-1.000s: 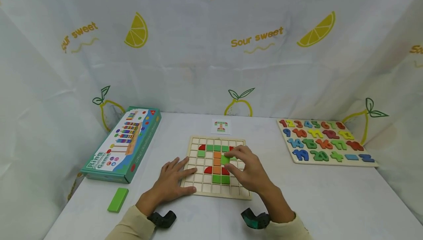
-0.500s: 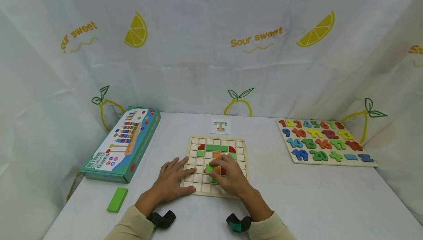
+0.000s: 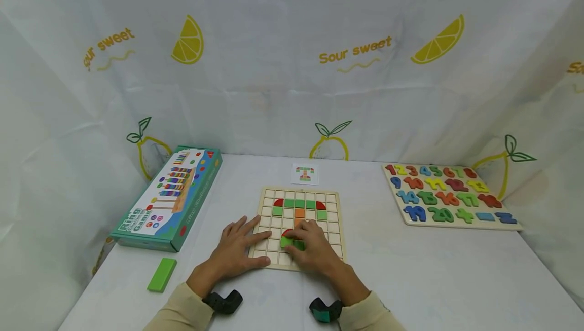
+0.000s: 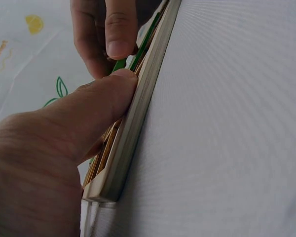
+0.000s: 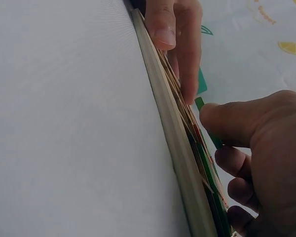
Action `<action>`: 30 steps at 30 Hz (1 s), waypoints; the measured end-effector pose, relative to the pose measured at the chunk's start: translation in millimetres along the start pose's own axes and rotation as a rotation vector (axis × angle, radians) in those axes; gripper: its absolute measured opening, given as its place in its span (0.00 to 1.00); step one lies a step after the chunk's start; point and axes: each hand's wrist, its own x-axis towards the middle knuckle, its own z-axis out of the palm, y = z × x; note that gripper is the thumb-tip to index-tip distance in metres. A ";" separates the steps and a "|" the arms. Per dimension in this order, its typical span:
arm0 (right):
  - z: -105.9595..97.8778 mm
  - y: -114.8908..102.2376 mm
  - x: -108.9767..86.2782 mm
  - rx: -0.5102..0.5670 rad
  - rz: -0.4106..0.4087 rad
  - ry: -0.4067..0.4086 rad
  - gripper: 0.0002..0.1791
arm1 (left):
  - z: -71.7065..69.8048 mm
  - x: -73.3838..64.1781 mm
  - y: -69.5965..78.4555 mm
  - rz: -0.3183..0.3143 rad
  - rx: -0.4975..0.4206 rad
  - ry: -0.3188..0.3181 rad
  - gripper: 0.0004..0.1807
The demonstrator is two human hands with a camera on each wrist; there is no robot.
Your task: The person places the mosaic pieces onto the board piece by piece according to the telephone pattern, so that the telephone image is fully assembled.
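In the head view, a wooden grid board lies on the white table with red, green and orange tiles set in its cells. My left hand rests spread on the board's left edge, its thumb pressing the rim in the left wrist view. Between thumb and fingers, my right hand pinches a green square tile, low over the board's lower part. A red quarter-round tile shows just behind it. In the right wrist view the held green tile stands tilted; the right hand covers some cells.
A card with a coloured T pattern lies behind the board. At left are a boxed ring game and a loose green block. A number puzzle board lies at right, and a printed curtain hangs behind.
My right hand has carried the green tile left and towards me, from the board's right middle to its lower rows. The left hand has stayed on the board's edge.
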 end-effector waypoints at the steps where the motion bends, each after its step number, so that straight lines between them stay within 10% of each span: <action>1: 0.4 0.4 -0.3 -0.015 -0.007 -0.002 0.11 | -0.2 0.1 0.1 0.002 0.002 0.001 0.36; 18: 1.2 -2.1 1.2 -0.105 0.030 -0.085 0.12 | 0.3 -1.5 -1.4 0.004 0.001 0.013 0.35; 30: -47.2 -15.4 6.0 -0.060 -0.038 0.093 0.15 | -16.1 4.9 9.7 -0.043 0.018 -0.064 0.34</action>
